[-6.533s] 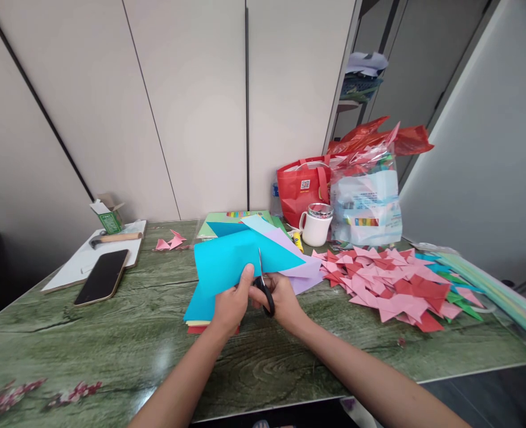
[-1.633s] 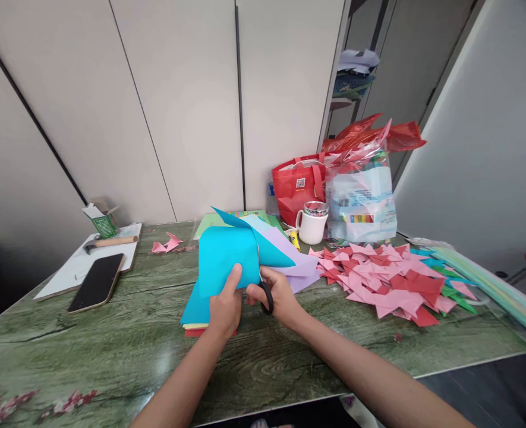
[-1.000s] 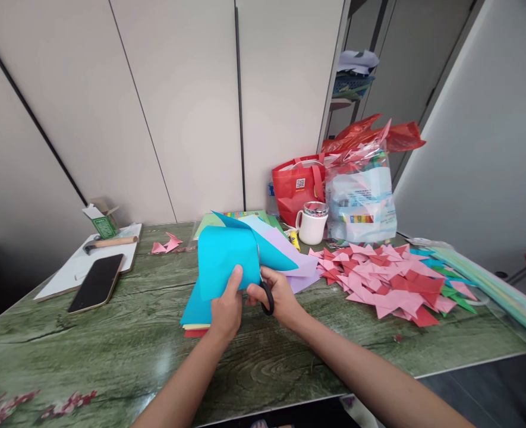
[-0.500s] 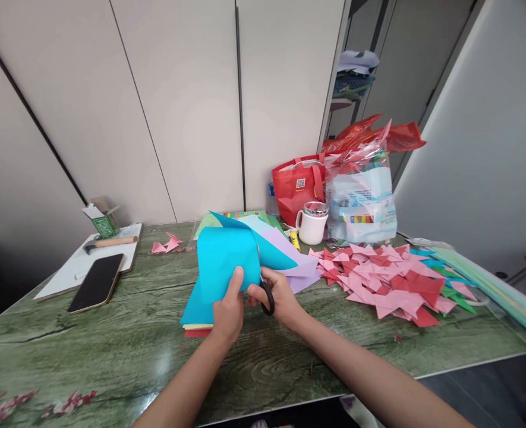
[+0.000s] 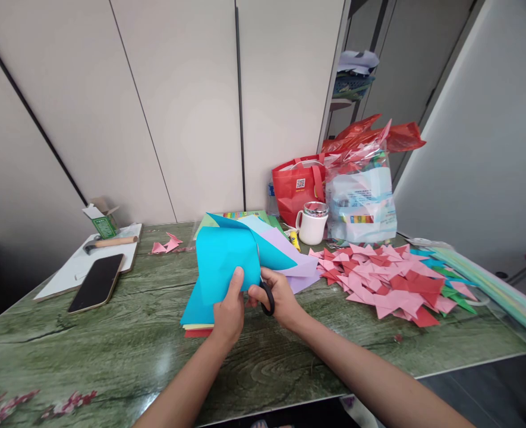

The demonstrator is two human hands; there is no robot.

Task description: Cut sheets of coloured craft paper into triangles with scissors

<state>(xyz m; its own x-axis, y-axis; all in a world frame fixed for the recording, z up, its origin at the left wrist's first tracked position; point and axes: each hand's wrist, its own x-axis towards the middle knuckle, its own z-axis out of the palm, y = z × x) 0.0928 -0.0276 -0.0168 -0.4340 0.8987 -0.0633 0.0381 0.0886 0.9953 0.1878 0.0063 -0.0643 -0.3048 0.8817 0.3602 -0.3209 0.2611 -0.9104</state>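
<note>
- Since the earliest frame, the blue sheet (image 5: 222, 258) has curled up and over from a flatter spread, and the left thumb sits higher on it.
- Left hand (image 5: 229, 309): closed on the near edge of the blue sheet, thumb on its face, fingers behind; the sheet is held raised above the middle of the worktop (image 5: 111, 345).
- Right hand (image 5: 280, 297): fingers closed through the black handles of the scissors (image 5: 267, 297); the blade points up along the sheet's right-hand edge. How far the blades are parted cannot be told.
- Paper stack (image 5: 195, 312): lies flat under both hands at mid-worktop, with a lilac sheet (image 5: 301, 267) showing just right of the blue sheet.
- Pile of triangles (image 5: 387, 276), pink and red: spread toward the right edge.
- Mug (image 5: 311, 226), red bag (image 5: 296, 187) and plastic bag (image 5: 361, 196): grouped at the far edge, right of centre.
- Phone (image 5: 97, 282) and hammer (image 5: 109, 241): on a white board (image 5: 62, 273) at the far left corner, well apart from the hands.
</note>
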